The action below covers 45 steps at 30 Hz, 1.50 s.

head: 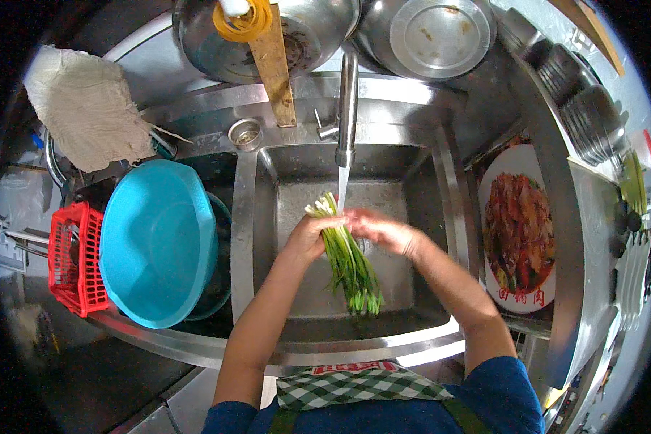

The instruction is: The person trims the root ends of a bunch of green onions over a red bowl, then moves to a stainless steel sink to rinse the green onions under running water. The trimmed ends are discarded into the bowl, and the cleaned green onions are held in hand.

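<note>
My left hand point(310, 237) grips a bunch of green onions point(352, 266) near their white ends, above a stainless steel sink basin point(298, 304). The green tops hang down towards me, cut evenly at the tips. From the faucet point(348, 108) a stream of water point(343, 187) falls at the white ends. My right hand point(380, 230) is beside the stalks under the stream, blurred by motion. Its fingertips are close to the bunch, and whether they press on it is unclear.
Left of the basin sit a blue plastic tub point(152, 244) and a red plastic basket point(78, 260). Behind the faucet are large metal bowls point(428, 38) and a wooden board point(276, 70). A small metal cup point(245, 134) sits on the rim. A food picture point(518, 233) lies at right.
</note>
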Each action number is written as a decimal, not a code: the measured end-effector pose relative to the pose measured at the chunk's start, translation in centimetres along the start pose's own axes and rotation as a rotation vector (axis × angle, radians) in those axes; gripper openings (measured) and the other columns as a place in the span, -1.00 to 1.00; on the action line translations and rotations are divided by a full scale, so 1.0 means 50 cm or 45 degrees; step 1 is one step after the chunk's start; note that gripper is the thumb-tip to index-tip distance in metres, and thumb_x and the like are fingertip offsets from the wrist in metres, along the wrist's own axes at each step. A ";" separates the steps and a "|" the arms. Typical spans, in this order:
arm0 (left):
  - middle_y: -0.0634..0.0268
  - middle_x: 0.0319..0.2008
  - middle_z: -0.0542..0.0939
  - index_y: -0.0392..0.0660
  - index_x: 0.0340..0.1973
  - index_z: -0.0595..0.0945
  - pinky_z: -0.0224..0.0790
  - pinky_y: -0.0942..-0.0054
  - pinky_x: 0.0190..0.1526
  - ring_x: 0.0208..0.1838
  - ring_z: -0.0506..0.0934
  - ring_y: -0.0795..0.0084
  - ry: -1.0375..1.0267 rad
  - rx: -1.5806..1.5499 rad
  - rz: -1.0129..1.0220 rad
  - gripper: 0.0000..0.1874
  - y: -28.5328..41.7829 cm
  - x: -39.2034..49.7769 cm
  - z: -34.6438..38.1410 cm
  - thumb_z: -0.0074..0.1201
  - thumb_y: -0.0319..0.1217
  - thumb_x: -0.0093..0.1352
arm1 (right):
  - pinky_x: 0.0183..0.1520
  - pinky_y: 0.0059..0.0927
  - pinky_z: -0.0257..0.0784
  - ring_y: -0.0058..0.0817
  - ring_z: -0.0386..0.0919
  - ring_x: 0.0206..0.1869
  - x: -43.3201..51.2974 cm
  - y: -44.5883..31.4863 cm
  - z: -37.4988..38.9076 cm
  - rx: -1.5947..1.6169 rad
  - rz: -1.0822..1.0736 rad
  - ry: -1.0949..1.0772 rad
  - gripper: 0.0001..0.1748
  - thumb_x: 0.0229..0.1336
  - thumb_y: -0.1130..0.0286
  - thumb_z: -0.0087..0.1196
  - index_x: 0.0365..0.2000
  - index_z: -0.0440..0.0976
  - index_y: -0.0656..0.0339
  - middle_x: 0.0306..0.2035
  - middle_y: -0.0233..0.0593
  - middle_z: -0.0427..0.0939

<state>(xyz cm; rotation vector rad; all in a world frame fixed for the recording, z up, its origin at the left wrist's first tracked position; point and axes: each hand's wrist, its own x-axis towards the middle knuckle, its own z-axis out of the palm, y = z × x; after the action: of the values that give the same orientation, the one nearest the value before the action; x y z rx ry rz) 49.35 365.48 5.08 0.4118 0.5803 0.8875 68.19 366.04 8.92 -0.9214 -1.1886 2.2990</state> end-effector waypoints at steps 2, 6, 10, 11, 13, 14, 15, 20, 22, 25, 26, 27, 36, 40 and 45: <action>0.19 -0.23 0.50 -0.16 0.14 0.28 0.38 0.26 -0.06 -0.16 0.53 0.29 0.086 -0.041 0.060 -0.37 -0.013 0.023 -0.004 0.08 -0.60 0.14 | 0.20 -0.29 0.18 -0.35 0.38 0.07 -0.001 0.056 0.023 0.054 -0.030 0.024 -0.14 0.01 -0.16 0.06 0.13 0.14 0.28 0.01 -0.19 0.41; 0.09 -0.03 0.44 -0.19 0.17 0.25 0.20 0.23 0.19 0.12 0.40 0.21 0.061 0.030 0.066 -0.33 -0.033 0.034 -0.006 -0.08 -0.63 0.09 | -0.05 -0.27 0.42 -0.36 0.50 -0.12 0.010 0.109 0.033 0.280 0.089 0.199 -0.22 0.03 -0.18 0.03 0.04 0.23 0.27 -0.13 -0.14 0.49; -0.08 0.21 0.26 -0.42 0.18 0.19 -0.14 0.23 0.37 0.35 0.12 0.07 -0.308 -0.309 0.151 -0.17 -0.034 0.016 -0.009 -0.26 -0.56 -0.12 | -0.05 -0.29 0.43 -0.34 0.50 -0.12 0.012 0.123 0.047 0.509 0.097 0.220 -0.29 0.05 -0.08 0.08 0.03 0.25 0.26 -0.12 -0.10 0.48; -0.08 0.21 0.26 -0.42 0.18 0.18 -0.14 0.23 0.37 0.35 0.13 0.07 -0.263 -0.242 0.124 -0.17 -0.034 0.011 -0.010 -0.26 -0.56 -0.13 | -0.06 -0.29 0.44 -0.35 0.50 -0.12 0.010 0.127 0.056 0.432 0.032 0.202 -0.32 0.06 -0.03 0.08 0.03 0.26 0.26 -0.12 -0.09 0.48; -0.08 0.22 0.25 -0.42 0.19 0.17 -0.14 0.23 0.37 0.34 0.14 0.07 -0.364 -0.184 0.136 -0.16 -0.031 0.001 -0.015 -0.26 -0.57 -0.13 | -0.06 -0.29 0.44 -0.35 0.51 -0.12 0.009 0.133 0.071 0.343 -0.044 0.067 -0.37 0.07 0.06 0.10 0.03 0.26 0.26 -0.11 -0.09 0.48; -0.05 0.23 0.25 -0.39 0.19 0.19 -0.06 0.26 0.33 0.31 0.19 0.11 -0.402 -0.066 0.160 -0.21 -0.031 -0.003 -0.018 -0.22 -0.59 -0.07 | -0.10 -0.30 0.46 -0.36 0.53 -0.18 0.011 0.134 0.077 0.358 0.032 0.087 -0.43 0.01 0.25 0.19 0.00 0.28 0.28 -0.15 -0.11 0.49; -0.07 0.23 0.24 -0.37 0.20 0.16 -0.08 0.25 0.34 0.32 0.17 0.09 -0.376 0.019 0.133 -0.19 -0.030 -0.008 -0.022 -0.18 -0.58 -0.07 | -0.12 -0.31 0.47 -0.36 0.53 -0.22 0.012 0.134 0.081 0.330 0.077 0.112 -0.45 -0.02 0.31 0.21 -0.02 0.29 0.28 -0.19 -0.14 0.49; -0.06 0.21 0.27 -0.32 0.22 0.16 0.08 0.26 0.26 0.24 0.29 0.11 -0.309 0.391 0.043 -0.26 -0.014 -0.025 -0.051 0.09 -0.37 0.18 | -0.25 -0.30 0.51 -0.36 0.54 -0.34 0.011 0.118 0.089 0.284 0.102 0.197 -0.54 -0.09 0.50 0.22 -0.12 0.33 0.31 -0.35 -0.26 0.47; -0.05 0.18 0.32 -0.31 0.21 0.19 0.14 0.26 0.22 0.19 0.35 0.14 -0.290 0.296 -0.030 -0.28 -0.017 -0.034 -0.051 0.10 -0.26 0.23 | -0.26 -0.29 0.52 -0.35 0.54 -0.34 0.010 0.107 0.089 0.232 0.115 0.192 -0.56 -0.08 0.51 0.21 -0.13 0.34 0.31 -0.35 -0.24 0.47; -0.01 0.10 0.41 -0.31 0.18 0.22 0.20 0.27 0.18 0.13 0.41 0.19 -0.294 0.129 -0.080 -0.31 -0.029 -0.050 -0.035 0.08 -0.19 0.27 | -0.26 -0.30 0.52 -0.34 0.55 -0.34 0.014 0.088 0.088 0.177 0.205 0.146 -0.57 -0.08 0.51 0.20 -0.14 0.34 0.32 -0.32 -0.21 0.49; 0.00 0.07 0.44 -0.32 0.17 0.23 0.21 0.27 0.17 0.12 0.42 0.20 -0.238 0.193 -0.046 -0.33 -0.033 -0.046 -0.027 0.07 -0.19 0.28 | -0.25 -0.30 0.53 -0.34 0.55 -0.34 0.018 0.083 0.086 0.178 0.270 0.131 -0.57 -0.07 0.51 0.20 -0.14 0.34 0.32 -0.31 -0.20 0.49; 0.01 0.04 0.47 -0.33 0.16 0.24 0.22 0.27 0.16 0.10 0.43 0.20 -0.211 0.246 0.011 -0.35 -0.035 -0.041 -0.019 0.06 -0.20 0.29 | -0.25 -0.30 0.53 -0.34 0.55 -0.34 0.022 0.078 0.083 0.157 0.378 0.149 -0.58 -0.07 0.50 0.20 -0.14 0.34 0.33 -0.30 -0.18 0.50; -0.08 0.01 0.46 -0.36 -0.05 0.42 0.31 0.11 0.10 0.09 0.44 0.09 -0.073 0.153 0.241 -0.66 0.054 0.035 0.025 -0.08 -0.36 0.37 | 0.02 -0.41 0.35 -0.44 0.45 -0.06 0.020 0.037 -0.031 -0.149 0.161 0.141 -0.21 -0.02 0.06 0.19 0.08 0.22 0.42 -0.07 -0.14 0.46; 0.04 -0.16 0.55 -0.32 -0.11 0.48 0.42 0.28 -0.05 -0.06 0.53 0.22 -0.004 0.412 0.392 -0.75 0.083 0.027 0.053 -0.04 -0.53 0.29 | 0.15 -0.40 0.22 -0.40 0.39 0.04 0.028 0.064 -0.047 -0.302 -0.030 0.058 -0.32 0.06 0.28 0.08 0.15 0.13 0.32 0.04 -0.17 0.38; 0.16 -0.25 0.61 -0.28 -0.21 0.55 0.44 0.38 -0.15 -0.22 0.57 0.33 0.295 0.947 0.690 -0.80 0.056 0.039 0.026 0.02 -0.52 0.24 | 0.17 -0.32 0.22 -0.17 0.33 0.13 0.019 0.107 -0.053 -0.744 -0.333 0.766 -0.27 -0.12 0.49 -0.05 0.17 0.08 0.24 0.20 0.04 0.17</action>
<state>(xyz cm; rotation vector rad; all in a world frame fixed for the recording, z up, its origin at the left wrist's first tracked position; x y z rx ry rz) 49.46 368.52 7.07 1.1886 1.0411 1.2295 69.16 365.08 3.05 -1.4210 -1.5855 1.3254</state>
